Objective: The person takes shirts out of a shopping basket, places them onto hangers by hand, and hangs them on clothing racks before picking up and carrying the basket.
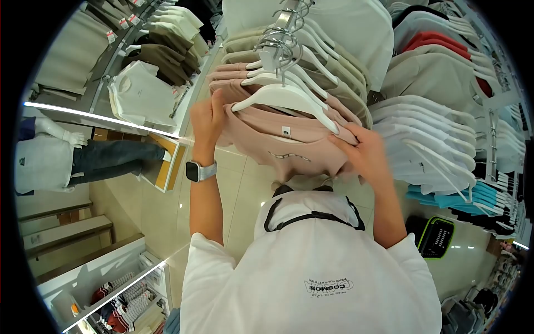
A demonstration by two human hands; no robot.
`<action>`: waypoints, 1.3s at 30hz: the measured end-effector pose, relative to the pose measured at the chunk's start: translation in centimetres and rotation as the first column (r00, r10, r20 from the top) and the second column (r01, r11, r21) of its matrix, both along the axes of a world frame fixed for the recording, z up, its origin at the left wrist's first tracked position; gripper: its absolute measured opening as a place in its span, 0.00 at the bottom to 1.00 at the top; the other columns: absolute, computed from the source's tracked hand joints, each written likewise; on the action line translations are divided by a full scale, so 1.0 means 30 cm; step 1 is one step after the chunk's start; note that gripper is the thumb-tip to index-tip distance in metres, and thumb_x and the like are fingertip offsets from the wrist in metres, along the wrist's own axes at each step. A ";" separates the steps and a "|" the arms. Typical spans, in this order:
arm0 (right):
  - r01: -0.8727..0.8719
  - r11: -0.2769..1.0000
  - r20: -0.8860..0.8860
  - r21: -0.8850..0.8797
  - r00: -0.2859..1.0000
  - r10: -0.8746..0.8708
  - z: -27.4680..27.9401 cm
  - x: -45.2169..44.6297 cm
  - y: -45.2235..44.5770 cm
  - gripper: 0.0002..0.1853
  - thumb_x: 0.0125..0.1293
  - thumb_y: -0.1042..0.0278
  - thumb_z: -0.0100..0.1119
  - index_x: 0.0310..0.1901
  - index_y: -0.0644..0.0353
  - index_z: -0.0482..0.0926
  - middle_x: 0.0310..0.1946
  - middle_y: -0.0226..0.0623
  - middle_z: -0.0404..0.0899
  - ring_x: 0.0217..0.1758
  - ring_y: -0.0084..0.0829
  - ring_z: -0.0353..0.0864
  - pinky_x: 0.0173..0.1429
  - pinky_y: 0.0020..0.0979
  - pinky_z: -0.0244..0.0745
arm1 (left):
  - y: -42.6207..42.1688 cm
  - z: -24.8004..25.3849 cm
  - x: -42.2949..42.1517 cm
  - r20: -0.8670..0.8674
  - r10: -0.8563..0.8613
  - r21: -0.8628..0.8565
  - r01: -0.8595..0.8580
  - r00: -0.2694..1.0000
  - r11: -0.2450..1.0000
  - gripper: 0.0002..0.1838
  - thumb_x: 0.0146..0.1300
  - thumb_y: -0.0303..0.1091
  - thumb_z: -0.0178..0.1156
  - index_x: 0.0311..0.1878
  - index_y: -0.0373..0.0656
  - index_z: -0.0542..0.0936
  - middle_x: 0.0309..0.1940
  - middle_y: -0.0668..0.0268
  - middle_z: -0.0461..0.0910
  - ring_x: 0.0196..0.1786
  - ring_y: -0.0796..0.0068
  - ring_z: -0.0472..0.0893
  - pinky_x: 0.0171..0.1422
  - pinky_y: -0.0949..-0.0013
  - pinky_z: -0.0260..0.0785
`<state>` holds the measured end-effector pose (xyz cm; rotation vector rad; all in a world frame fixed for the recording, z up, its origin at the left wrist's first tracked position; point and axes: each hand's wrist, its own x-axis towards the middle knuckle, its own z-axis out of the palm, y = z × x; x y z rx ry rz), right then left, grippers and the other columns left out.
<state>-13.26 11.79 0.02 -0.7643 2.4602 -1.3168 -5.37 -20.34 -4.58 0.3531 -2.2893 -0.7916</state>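
A pink T-shirt (289, 147) with a small dark print on the chest hangs on a white hanger (281, 94) at the front of a rack. My left hand (208, 115), with a watch (200, 171) on its wrist, is closed on the shirt's shoulder at the hanger's left end. At the other shoulder, my right hand (364, 153) pinches the fabric beside the hanger's right tip; its outer edge is slightly blurred. Directly behind hang more pink shirts and several beige-green shirts (356, 78) on white hangers, their metal hooks (283, 47) crowded on the rail.
White shirts (423, 128) hang close on the right, with blue garments (439, 195) below. A black basket (435, 236) with a green rim stands on the floor at right. To the left are a mannequin (47, 161) and a white-edged display shelf (105, 119).
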 end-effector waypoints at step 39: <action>0.596 0.756 -0.197 0.270 0.803 -0.563 -0.704 0.218 0.399 0.08 0.57 0.68 0.55 0.33 0.63 0.79 0.27 0.50 0.78 0.31 0.52 0.77 0.35 0.44 0.72 | -0.186 -0.623 0.314 0.507 0.355 -0.090 -0.362 0.786 0.928 0.19 0.56 0.43 0.58 0.30 0.31 0.80 0.24 0.42 0.77 0.33 0.41 0.78 0.36 0.51 0.68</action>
